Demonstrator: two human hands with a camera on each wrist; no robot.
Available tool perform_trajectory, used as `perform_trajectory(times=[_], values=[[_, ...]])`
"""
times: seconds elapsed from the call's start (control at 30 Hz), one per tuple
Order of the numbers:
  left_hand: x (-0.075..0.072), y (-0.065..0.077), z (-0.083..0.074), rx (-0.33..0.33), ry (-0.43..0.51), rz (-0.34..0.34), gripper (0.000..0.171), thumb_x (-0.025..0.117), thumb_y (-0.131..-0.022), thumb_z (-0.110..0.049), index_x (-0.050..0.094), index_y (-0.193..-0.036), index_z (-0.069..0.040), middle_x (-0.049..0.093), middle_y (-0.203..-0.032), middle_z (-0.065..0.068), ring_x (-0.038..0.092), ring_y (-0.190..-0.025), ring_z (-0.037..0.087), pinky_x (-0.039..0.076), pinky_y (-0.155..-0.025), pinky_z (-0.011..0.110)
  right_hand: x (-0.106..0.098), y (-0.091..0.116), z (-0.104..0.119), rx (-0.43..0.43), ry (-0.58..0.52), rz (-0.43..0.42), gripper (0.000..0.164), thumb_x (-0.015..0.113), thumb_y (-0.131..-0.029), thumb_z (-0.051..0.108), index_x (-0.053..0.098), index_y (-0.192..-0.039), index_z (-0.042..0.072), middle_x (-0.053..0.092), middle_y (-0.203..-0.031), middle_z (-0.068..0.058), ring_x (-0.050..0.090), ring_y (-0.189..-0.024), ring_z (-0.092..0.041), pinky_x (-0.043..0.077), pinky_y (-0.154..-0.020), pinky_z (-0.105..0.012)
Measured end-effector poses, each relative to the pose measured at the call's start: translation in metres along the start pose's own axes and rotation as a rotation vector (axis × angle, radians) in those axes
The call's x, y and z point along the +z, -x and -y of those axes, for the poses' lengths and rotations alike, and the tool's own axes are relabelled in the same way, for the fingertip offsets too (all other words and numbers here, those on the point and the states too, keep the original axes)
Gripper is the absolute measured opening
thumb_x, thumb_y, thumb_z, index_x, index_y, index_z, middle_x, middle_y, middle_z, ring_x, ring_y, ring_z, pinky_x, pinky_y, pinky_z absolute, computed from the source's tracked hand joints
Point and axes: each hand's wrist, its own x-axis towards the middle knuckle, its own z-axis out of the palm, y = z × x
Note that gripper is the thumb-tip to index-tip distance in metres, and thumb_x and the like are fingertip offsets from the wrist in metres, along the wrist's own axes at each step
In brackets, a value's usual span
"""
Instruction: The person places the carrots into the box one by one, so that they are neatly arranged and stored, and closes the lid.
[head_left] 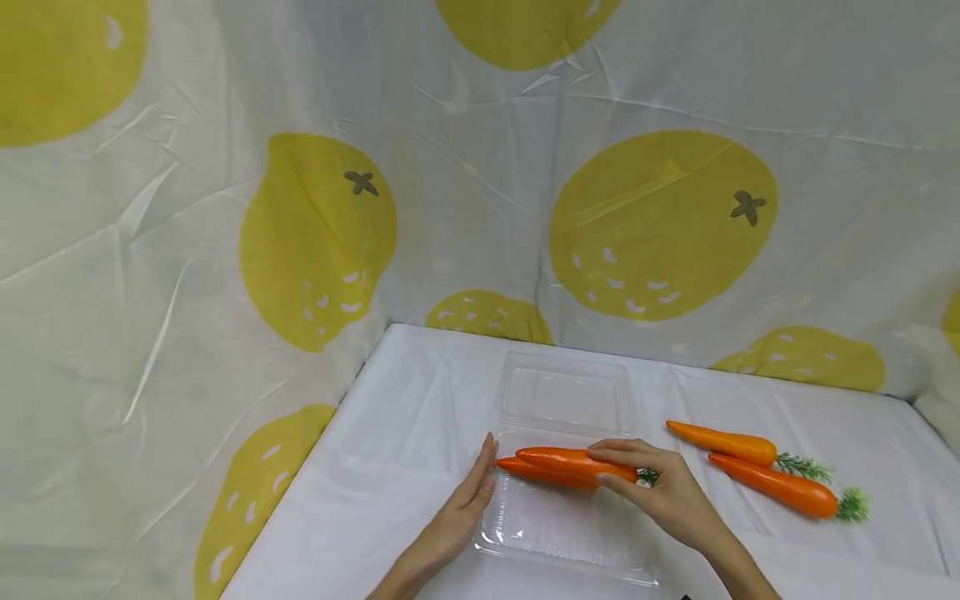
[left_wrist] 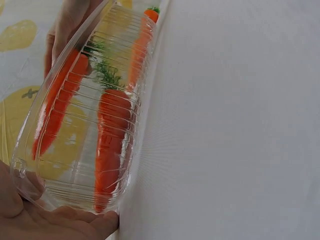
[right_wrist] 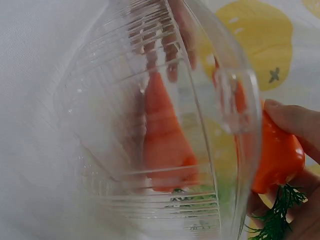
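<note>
A clear plastic clamshell box (head_left: 562, 537) lies on the white table with its lid (head_left: 566, 398) folded back, away from me. My right hand (head_left: 667, 483) grips an orange carrot (head_left: 558, 458) near its leafy end, above the box, tip pointing left. Beneath it a second carrot (left_wrist: 111, 145) lies inside the box, as the left wrist view shows through the ribbed wall. My left hand (head_left: 457, 512) touches the box's left side with its fingers fairly straight. In the right wrist view, green leaves (right_wrist: 280, 215) hang from the held carrot.
To the right of the box, a lighter orange carrot (head_left: 723, 440) and a redder carrot (head_left: 776, 483) lie on the white tablecloth (head_left: 405, 400), leaves toward the right. A lemon-print curtain (head_left: 465, 208) closes off the back and left.
</note>
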Motion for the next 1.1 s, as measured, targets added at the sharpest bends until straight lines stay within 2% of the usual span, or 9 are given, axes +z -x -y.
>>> perform_trajectory(times=[0.13,0.27,0.33,0.43,0.7,0.87,1.03,1.1], values=[[-0.001,0.0,0.0,-0.006,-0.002,0.004,0.063,0.032,-0.115,-0.026,-0.002,-0.168,-0.023,0.005,-0.176,0.009,0.007,-0.162,0.032,0.011,-0.115,0.005,0.004,0.001,0.004,-0.013,0.019,0.01,0.031,0.08,-0.091,0.024,0.077,-0.122,0.027,0.074,-0.124,0.009,0.066,-0.118,-0.003,0.051,-0.1,-0.013],[-0.001,0.0,0.0,-0.006,-0.009,0.009,0.063,0.031,-0.115,-0.026,-0.003,-0.168,-0.023,0.005,-0.175,0.01,0.007,-0.162,0.032,0.011,-0.128,0.031,0.008,0.003,0.007,-0.017,0.039,0.023,0.031,0.081,-0.09,0.026,0.078,-0.121,0.027,0.075,-0.124,0.01,0.067,-0.115,-0.003,0.053,-0.098,-0.016],[-0.001,0.0,-0.001,-0.003,-0.008,0.012,0.063,0.031,-0.115,-0.026,-0.003,-0.168,-0.022,0.004,-0.175,0.011,0.007,-0.162,0.033,0.011,-0.128,0.044,0.011,0.003,0.008,-0.026,0.041,0.025,0.03,0.081,-0.09,0.025,0.078,-0.12,0.026,0.075,-0.123,0.01,0.068,-0.114,-0.003,0.054,-0.096,-0.016],[-0.001,0.0,-0.001,0.003,-0.005,0.019,0.063,0.031,-0.115,-0.026,-0.004,-0.168,-0.021,0.004,-0.175,0.011,0.008,-0.162,0.035,0.011,-0.126,0.053,0.015,0.003,0.008,-0.038,0.041,0.02,0.029,0.082,-0.089,0.024,0.079,-0.118,0.026,0.076,-0.121,0.008,0.068,-0.112,-0.003,0.056,-0.093,-0.016],[-0.001,-0.001,0.0,0.009,-0.014,0.02,0.063,0.031,-0.115,-0.027,-0.003,-0.168,-0.02,0.004,-0.175,0.012,0.008,-0.162,0.035,0.011,-0.126,0.054,0.026,0.004,0.009,-0.066,0.108,0.016,0.029,0.083,-0.088,0.024,0.08,-0.116,0.025,0.077,-0.12,0.003,0.07,-0.109,-0.008,0.058,-0.09,-0.018],[-0.001,-0.001,0.001,0.016,-0.003,0.023,0.064,0.032,-0.115,-0.025,-0.004,-0.168,-0.018,0.004,-0.175,0.012,0.007,-0.162,0.034,0.011,-0.126,0.052,0.033,0.005,0.007,-0.118,0.192,-0.001,0.035,0.086,-0.083,0.013,0.08,-0.116,0.024,0.078,-0.117,0.006,0.072,-0.106,-0.012,0.06,-0.089,-0.022],[-0.001,-0.001,0.003,0.025,0.008,0.03,0.064,0.031,-0.115,-0.024,-0.004,-0.167,-0.016,0.002,-0.175,0.013,0.006,-0.162,0.034,0.011,-0.126,0.051,0.039,0.005,0.004,-0.175,0.233,0.001,0.039,0.087,-0.079,0.006,0.081,-0.115,0.02,0.078,-0.112,0.006,0.07,-0.099,-0.01,0.06,-0.084,-0.025],[-0.001,-0.001,0.003,0.025,0.009,0.031,0.064,0.032,-0.115,-0.024,-0.004,-0.167,-0.016,0.002,-0.175,0.013,0.006,-0.162,0.034,0.012,-0.127,0.046,0.041,0.005,0.003,-0.177,0.232,0.01,0.038,0.087,-0.08,0.006,0.081,-0.115,0.018,0.079,-0.111,0.006,0.069,-0.097,-0.008,0.06,-0.082,-0.025]])
